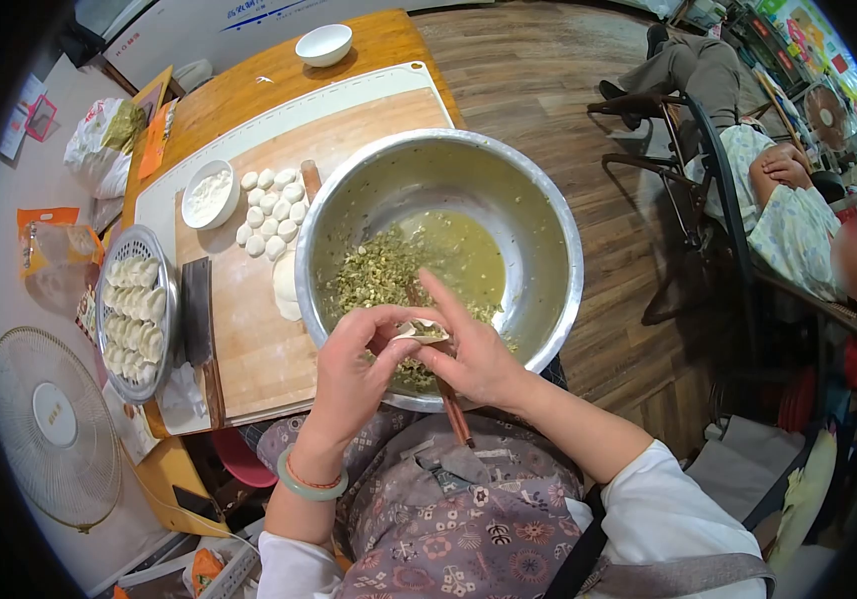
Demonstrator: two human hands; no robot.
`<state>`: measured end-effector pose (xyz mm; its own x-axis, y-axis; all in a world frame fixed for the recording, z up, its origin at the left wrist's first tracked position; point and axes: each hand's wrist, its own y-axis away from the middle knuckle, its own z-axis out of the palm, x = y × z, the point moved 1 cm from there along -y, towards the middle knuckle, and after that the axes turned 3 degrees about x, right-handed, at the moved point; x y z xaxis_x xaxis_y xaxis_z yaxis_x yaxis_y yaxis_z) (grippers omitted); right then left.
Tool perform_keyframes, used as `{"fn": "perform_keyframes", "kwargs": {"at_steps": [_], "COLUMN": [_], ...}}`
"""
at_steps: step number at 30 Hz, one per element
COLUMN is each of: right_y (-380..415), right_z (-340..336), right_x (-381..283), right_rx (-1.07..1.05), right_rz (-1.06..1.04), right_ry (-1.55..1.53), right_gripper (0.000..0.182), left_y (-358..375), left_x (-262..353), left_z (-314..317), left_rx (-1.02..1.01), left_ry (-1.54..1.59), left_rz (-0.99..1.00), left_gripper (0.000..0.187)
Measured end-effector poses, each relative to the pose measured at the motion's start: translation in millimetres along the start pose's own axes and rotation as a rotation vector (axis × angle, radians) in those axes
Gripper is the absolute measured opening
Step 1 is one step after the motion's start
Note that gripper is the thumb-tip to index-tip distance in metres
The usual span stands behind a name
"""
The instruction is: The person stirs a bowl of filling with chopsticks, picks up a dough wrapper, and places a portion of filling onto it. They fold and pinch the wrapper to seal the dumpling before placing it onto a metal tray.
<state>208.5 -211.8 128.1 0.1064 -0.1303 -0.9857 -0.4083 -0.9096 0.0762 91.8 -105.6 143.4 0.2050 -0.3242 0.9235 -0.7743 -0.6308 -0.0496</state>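
Over the near side of a large steel basin [570, 250], my left hand [357, 351] and my right hand [483, 354] pinch a half-folded dumpling [422, 332] between them. Green filling shows in its open fold. My right index finger points out over the basin. Chopped green filling [374, 272] is heaped on the basin's left side, with yellowish liquid [458, 250] beside it. Chopsticks [456, 414] lean over the near rim below my hands. Round dough wrappers [287, 290] lie left of the basin, partly hidden by it.
A cutting board [249, 329] holds dough pieces [274, 210], a flour bowl [211, 195], a rolling pin [311, 178] and a cleaver [197, 309]. Left stands a colander [170, 339] of dumplings. A white bowl [325, 46] sits farther back. A fan [54, 414] and a seated person [778, 205] flank the table.
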Motion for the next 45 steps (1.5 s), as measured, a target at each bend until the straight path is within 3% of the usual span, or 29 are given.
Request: {"fn": "perform_keyframes", "kwargs": {"at_steps": [2,5,17,20,25,26,28,32,34,35,37,39,41,42,44,45], "right_y": [-0.5,-0.2,3.8,4.8,6.0,5.8,5.9,5.7,7.4,8.2,7.9,5.0,3.3,1.8,0.1,0.0], "right_z": [2.2,4.9,2.4,4.1,1.8,3.3,6.4,6.1,5.7,5.1,4.0,3.4,4.0,5.4,3.0,2.2], "right_x": [3.3,13.0,7.6,11.2,3.6,4.6,8.3,9.9,6.6,2.6,-3.4,-0.3,6.1,11.5,10.1,8.7], "right_rx": [-0.007,0.040,-0.022,-0.011,0.001,0.000,0.044,0.023,0.062,0.063,0.017,0.007,0.001,0.024,0.035,0.028], "right_rz": [0.066,-0.042,0.067,-0.068,-0.043,-0.045,-0.127,-0.280,-0.246,-0.244,-0.041,-0.083,-0.124,-0.056,0.078,0.076], "right_ry": [-0.082,-0.142,-0.036,0.034,0.012,0.012,0.032,0.180,0.197,0.197,0.061,0.093,0.130,-0.030,-0.317,-0.313], "right_gripper": [0.073,0.068,0.059,0.057,0.054,0.054,0.049,0.052,0.056,0.056,0.055,0.054,0.053,0.052,0.046,0.046], "left_y": [0.7,0.3,2.7,4.1,8.1,7.7,7.8,5.5,4.2,3.2,1.6,1.8,2.9,2.2,0.6,1.5], "left_x": [-1.2,3.9,8.2,12.8,12.0,7.9,0.4,4.2,10.4,10.3,10.9,0.5,-4.7,-1.1,17.0,10.7], "left_z": [0.4,-1.5,-3.1,-1.6,0.7,-1.1,-5.2,-3.9,-2.0,-1.9,-2.4,-3.1,-1.9,-2.1,-5.8,-6.0], "left_rx": [0.039,0.074,-0.040,-0.052,0.151,0.154,0.019,0.029,0.028,0.027,-0.022,-0.027,-0.092,-0.088,0.162,0.170], "left_ry": [0.070,-0.019,-0.313,-0.348,-0.076,-0.077,-0.219,-0.219,0.099,0.099,-0.054,-0.134,-0.308,-0.306,-0.294,-0.294], "left_rz": [-0.048,0.042,0.336,0.346,0.009,0.009,0.208,0.208,-0.147,-0.148,0.030,0.144,0.224,0.226,0.318,0.317], "left_gripper": [0.029,0.028,0.028,0.023,0.021,0.021,0.024,0.019,0.010,0.010,0.013,0.014,0.038,0.038,0.071,0.071]}}
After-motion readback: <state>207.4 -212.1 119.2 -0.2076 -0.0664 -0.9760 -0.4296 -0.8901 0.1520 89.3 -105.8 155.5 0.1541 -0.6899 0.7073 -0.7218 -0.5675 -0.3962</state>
